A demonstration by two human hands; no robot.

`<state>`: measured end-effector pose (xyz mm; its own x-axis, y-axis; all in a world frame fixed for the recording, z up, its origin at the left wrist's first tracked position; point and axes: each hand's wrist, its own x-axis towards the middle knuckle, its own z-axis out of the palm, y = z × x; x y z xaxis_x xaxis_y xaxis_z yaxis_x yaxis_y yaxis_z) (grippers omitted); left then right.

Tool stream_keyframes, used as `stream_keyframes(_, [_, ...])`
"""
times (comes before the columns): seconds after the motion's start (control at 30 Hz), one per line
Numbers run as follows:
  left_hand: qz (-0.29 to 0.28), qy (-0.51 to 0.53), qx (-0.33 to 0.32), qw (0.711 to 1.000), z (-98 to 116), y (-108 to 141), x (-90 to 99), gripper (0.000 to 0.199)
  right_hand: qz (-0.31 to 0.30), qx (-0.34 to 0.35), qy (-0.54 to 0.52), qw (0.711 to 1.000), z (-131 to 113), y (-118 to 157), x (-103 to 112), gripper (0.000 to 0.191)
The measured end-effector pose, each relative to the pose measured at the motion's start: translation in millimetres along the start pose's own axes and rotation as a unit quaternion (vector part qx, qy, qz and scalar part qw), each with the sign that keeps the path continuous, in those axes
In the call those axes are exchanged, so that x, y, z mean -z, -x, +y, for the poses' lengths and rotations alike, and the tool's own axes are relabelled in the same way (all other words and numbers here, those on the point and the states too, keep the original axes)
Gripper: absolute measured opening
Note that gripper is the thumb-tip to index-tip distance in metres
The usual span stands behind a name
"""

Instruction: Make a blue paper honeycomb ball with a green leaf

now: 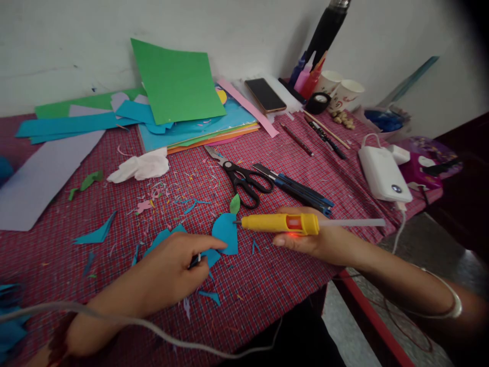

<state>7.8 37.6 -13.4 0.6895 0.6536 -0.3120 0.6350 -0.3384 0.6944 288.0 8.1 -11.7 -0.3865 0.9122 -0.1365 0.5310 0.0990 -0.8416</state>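
Observation:
My right hand (pixel 305 244) is closed round a yellow hot glue gun (pixel 267 223) with a clear glue stick out of its back and a red light glowing. The gun's metal nozzle is at the right edge of a blue paper cutout (pixel 226 232); whether it touches I cannot tell. A small green paper leaf (pixel 235 204) lies at the cutout's top. With its index finger stretched out, my left hand (pixel 179 267) presses on the cutout's lower part. Its other fingers are curled round a small dark object (pixel 194 261), mostly hidden. More blue paper lies under this hand.
Behind the cutout lie black-handled scissors (pixel 244 176) and a blue-black utility knife (pixel 296 188). A crumpled white tissue (pixel 141 165), paper scraps and a green sheet (pixel 179 84) are further back. A white power bank (pixel 384 173) stands right. A white cable (pixel 153 329) crosses the front.

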Motion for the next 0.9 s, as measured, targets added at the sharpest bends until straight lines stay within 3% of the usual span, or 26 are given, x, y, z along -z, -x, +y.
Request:
stream_keyframes(0.33, [-0.005,-0.003,-0.011,1.000,-5.9,1.9,-1.4,0.044,-0.022,-0.029,0.000,0.999,-0.2,2.1,0.7,0.033])
stream_keyframes(0.5, [-0.006,-0.005,-0.011,1.000,-4.5,1.1,-0.6,0.044,0.005,-0.038,0.001,0.999,-3.4,2.2,-1.4,0.034])
stream_keyframes(0.9, [-0.002,-0.009,0.001,1.000,-2.7,0.4,-1.6,0.043,-0.043,-0.051,0.018,0.998,-5.2,1.8,0.3,0.029])
